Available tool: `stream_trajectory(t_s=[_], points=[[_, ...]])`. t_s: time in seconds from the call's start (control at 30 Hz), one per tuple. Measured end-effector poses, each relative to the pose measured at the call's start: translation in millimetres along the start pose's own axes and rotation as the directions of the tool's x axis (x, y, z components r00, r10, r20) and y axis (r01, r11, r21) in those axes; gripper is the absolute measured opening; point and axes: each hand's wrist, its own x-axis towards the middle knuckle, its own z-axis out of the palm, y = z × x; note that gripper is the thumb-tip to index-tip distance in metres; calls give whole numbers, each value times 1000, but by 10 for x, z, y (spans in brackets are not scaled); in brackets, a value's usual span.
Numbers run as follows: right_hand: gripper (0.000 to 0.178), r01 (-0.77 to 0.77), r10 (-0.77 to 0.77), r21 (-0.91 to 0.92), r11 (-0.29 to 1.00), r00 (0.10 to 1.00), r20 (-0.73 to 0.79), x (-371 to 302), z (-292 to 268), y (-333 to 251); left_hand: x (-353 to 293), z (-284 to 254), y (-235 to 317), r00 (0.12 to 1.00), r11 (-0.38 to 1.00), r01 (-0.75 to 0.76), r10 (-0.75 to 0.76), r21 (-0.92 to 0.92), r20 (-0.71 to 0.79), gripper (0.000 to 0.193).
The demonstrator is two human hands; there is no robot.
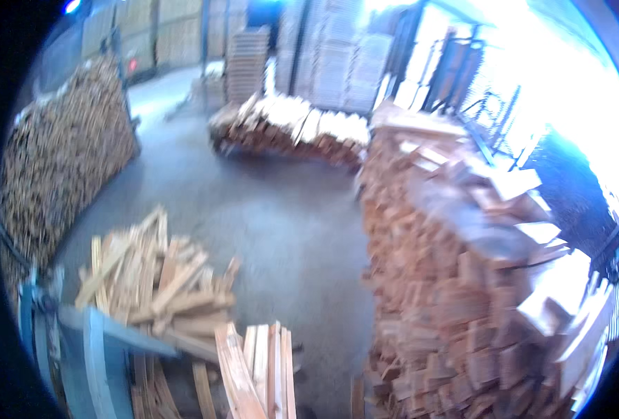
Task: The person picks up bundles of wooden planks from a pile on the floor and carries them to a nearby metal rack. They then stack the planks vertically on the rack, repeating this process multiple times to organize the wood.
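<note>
Neither of my hands shows in the head view, so I cannot see what they hold or touch. Several light wooden slats [257,370] rise side by side from the lower edge, their tops pointing away from me. Whatever supports them lies outside the picture. Just beyond, a loose heap of pale wood strips [156,272] lies at the left, its pieces crossing at many angles. A blue metal frame [97,349] stands in front of that heap at the lower left.
On the right runs a tall stack of cut wood [421,279] with loose boards on top. A low wood stack [295,133] sits ahead, and another tall wood pile [65,160] stands at far left. Grey floor [288,230] lies between them. Pallets [247,66] are stacked behind.
</note>
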Motion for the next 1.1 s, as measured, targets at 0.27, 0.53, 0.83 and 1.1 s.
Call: stream_trajectory(t_s=[0.27, 0.53, 0.83, 1.1], points=[[73, 679, -659, -32, 733, 721, 215, -758, 657, -1958, -876, 1376, 2107, 800, 829, -544, 464, 132, 381, 47], [47, 929, -864, -37, 369, 329, -381, -1838, 902, -3465, -1555, 3834, 3934, 345, 330, -905, 198, 269, 917, 86], [68, 755, -839, -655, 36, 379, 390, -1079, 76, -2014, -525, 3692, 3186, -135, -559, -825, 335, 81, 932, 56], [35, 81, -148, -642, 762, 988, -52, 14, -685, 11, 663, 721, 240, 824, 645, -512, 555, 568, 112, 32]])
